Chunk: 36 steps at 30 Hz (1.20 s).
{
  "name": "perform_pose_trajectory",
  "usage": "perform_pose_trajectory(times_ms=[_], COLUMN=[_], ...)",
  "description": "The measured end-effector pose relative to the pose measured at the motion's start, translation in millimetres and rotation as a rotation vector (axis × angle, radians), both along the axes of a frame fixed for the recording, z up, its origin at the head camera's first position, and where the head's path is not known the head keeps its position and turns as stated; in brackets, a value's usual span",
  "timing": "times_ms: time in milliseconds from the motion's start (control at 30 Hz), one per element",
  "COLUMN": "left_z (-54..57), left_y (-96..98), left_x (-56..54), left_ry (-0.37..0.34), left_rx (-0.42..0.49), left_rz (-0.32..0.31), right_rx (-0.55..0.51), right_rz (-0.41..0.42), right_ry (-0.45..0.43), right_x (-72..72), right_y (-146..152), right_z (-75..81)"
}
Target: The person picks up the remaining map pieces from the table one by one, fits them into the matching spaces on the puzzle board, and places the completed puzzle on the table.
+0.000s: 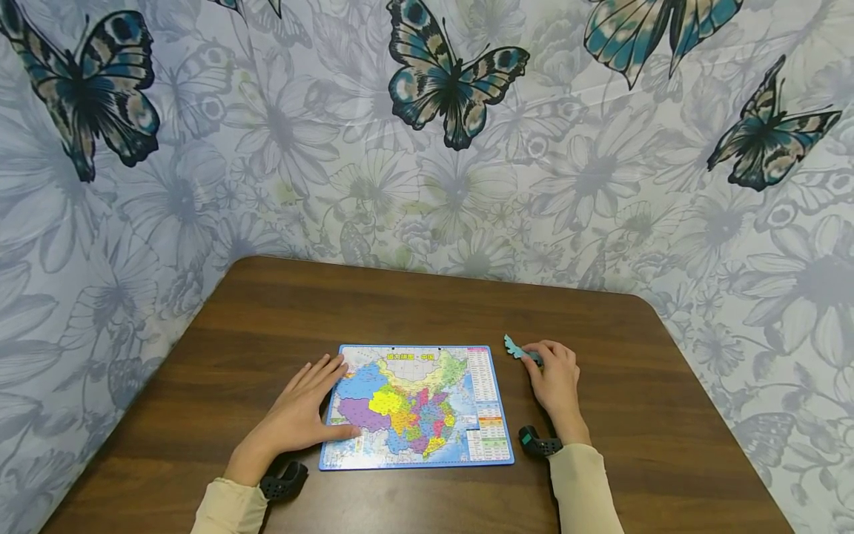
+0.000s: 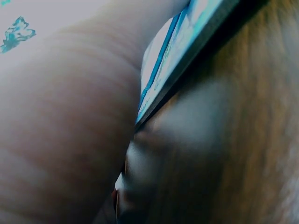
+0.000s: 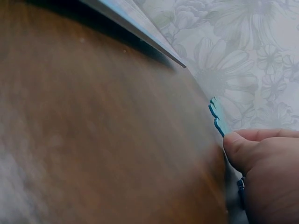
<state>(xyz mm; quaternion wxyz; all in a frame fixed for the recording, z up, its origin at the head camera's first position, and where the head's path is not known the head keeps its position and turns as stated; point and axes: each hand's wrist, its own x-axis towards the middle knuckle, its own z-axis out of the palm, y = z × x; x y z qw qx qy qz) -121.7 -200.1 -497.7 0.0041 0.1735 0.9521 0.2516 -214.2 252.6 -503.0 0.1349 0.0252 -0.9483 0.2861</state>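
Observation:
A map puzzle board (image 1: pixel 490 452) with a blue border lies on the table, its provinces in bright colours and a pale patch near the top. My left hand (image 1: pixel 300 415) rests on the board's left edge, fingers stretched out and thumb apart. In the left wrist view, bare skin fills much of the picture beside the board's edge (image 2: pixel 184 60). Just right of the board, my right hand (image 1: pixel 557 378) pinches a thin, light-blue puzzle piece (image 1: pixel 512 347) with a jagged outline. Thumb and finger cover part of the piece (image 3: pixel 217 116) in the right wrist view.
The brown wooden table (image 1: pixel 567 315) has rounded far corners and stands against a wall (image 1: pixel 460 193) with flower and butterfly patterns. Each wrist wears a black band, one on the left (image 1: pixel 285 482) and one on the right (image 1: pixel 539 443).

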Motion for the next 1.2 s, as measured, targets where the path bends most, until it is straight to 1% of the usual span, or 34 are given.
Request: perform_pose_trajectory(times_ms=[167,367,900,1033,1200], left_z=[1.2,3.9,1.5,1.3,0.9], left_y=[0.4,1.0,0.3,0.2,0.2], left_x=[0.4,1.2,1.4,1.4,0.9], left_ry=[-0.001,-0.004,0.005,0.006,0.005], left_rx=[0.0,0.005,-0.001,-0.002,-0.001], left_rz=[0.0,-0.002,0.0,0.002,0.002], right_rx=[-0.007,-0.007,-0.057,-0.074,-0.085], right_rz=[-0.006,-0.007,0.07,0.099,0.117], right_ry=[0.035,0.112,0.301,0.322,0.334], right_x=[0.5,-0.4,-1.6,-0.9,-0.9], right_y=[0,1,-9,-13,-15], right_z=[1.7,-1.0,-1.1,-0.5,-1.0])
